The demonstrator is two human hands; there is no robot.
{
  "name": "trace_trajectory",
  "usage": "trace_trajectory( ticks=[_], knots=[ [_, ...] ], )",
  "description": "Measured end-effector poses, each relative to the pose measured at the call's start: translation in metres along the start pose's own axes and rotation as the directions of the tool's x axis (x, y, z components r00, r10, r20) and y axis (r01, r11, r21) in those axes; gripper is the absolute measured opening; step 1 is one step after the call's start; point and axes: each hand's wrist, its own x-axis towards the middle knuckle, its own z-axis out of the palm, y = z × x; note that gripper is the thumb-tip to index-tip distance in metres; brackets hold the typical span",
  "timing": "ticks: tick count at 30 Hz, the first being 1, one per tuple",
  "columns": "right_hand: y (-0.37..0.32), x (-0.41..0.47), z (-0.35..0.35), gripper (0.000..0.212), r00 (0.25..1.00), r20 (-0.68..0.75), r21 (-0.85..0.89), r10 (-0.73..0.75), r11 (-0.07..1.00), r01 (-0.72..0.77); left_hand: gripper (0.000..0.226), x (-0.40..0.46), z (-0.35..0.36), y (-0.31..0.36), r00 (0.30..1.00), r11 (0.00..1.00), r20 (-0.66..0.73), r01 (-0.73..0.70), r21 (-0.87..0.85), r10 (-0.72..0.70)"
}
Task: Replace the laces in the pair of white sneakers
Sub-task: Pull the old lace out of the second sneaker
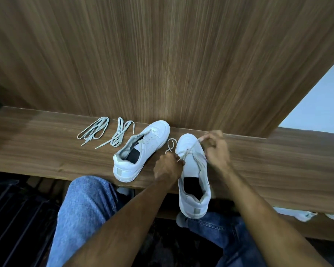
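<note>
Hands (168, 166) (216, 149) each pinch the right sneaker's lace (189, 151); unlaced sneaker (141, 151) and two loose laces (94, 131) (120, 134) lie left.

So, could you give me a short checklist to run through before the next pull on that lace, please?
1. Left hand grips the lace: ok.
2. Right hand pinches the other end: ok.
3. Right sneaker steady on the shelf: not ok, heel overhangs the edge.
4. Left sneaker unlaced: ok.
5. Two loose laces within reach: ok.
6. Which eyelets are threaded: cannot tell.
</note>
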Motion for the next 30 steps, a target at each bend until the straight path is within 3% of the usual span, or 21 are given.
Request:
trace_trajectory(
  ticks=[2,4,5,7,10,13,16,19,22,24,27,28,30],
  knots=[
    [-0.015,0.007,-0.021,0.020,0.960,-0.274,0.232,0.051,0.973,0.014,0.036,0.000,0.001,0.000,1.000,1.000,0.003,0.014,-0.014,-0.014],
    [-0.021,0.013,-0.037,0.014,0.896,-0.443,0.220,0.043,0.973,0.063,0.036,0.000,0.001,0.001,1.000,1.000,0.006,0.019,-0.014,-0.019],
    [-0.020,0.015,-0.039,0.016,0.894,-0.448,0.152,0.018,0.987,0.057,0.035,0.000,0.001,0.002,1.000,1.000,0.005,0.014,-0.010,-0.014],
    [-0.012,0.014,-0.034,0.029,0.958,-0.284,-0.129,-0.031,0.992,-0.007,0.033,-0.001,0.000,0.002,1.000,1.000,0.006,-0.003,0.008,0.003],
    [0.006,0.002,-0.012,0.054,0.988,0.153,-0.603,0.004,0.792,0.090,0.032,-0.003,-0.001,0.003,1.000,0.999,0.003,-0.018,0.029,0.018],
    [0.011,-0.012,0.014,0.045,0.917,0.398,-0.727,0.032,0.621,0.294,0.031,-0.005,-0.002,0.004,1.000,0.999,-0.006,-0.019,0.044,0.019],
    [0.016,-0.017,0.029,0.034,0.908,0.418,-0.718,0.024,0.621,0.314,0.031,-0.006,-0.002,0.003,1.000,0.999,-0.007,-0.017,0.040,0.017],
    [0.020,-0.009,0.024,0.024,0.950,0.312,-0.598,-0.026,0.772,0.218,0.035,-0.005,-0.002,0.002,1.000,0.999,-0.006,-0.007,0.035,0.007],
    [0.010,0.002,0.005,0.017,0.998,0.038,-0.176,0.047,0.984,-0.039,0.034,-0.004,-0.002,0.003,1.000,1.000,0.001,-0.008,0.022,0.008],
    [-0.001,0.012,-0.014,0.026,0.979,-0.180,0.126,0.095,0.989,-0.073,0.032,-0.004,-0.002,0.002,1.000,1.000,0.002,-0.020,0.020,0.020],
    [-0.009,0.025,-0.044,0.024,0.892,-0.442,0.321,0.098,0.945,0.055,0.032,-0.005,-0.002,0.003,1.000,0.999,-0.001,-0.018,0.026,0.018],
    [-0.007,0.030,-0.049,0.024,0.879,-0.465,0.328,0.102,0.942,0.065,0.032,-0.005,-0.002,0.004,1.000,0.999,-0.002,-0.019,0.029,0.019],
    [-0.003,0.032,-0.048,0.024,0.927,-0.356,0.261,0.116,0.965,-0.021,0.031,-0.006,-0.003,0.005,1.000,0.999,-0.002,-0.023,0.029,0.023]
  ],
)
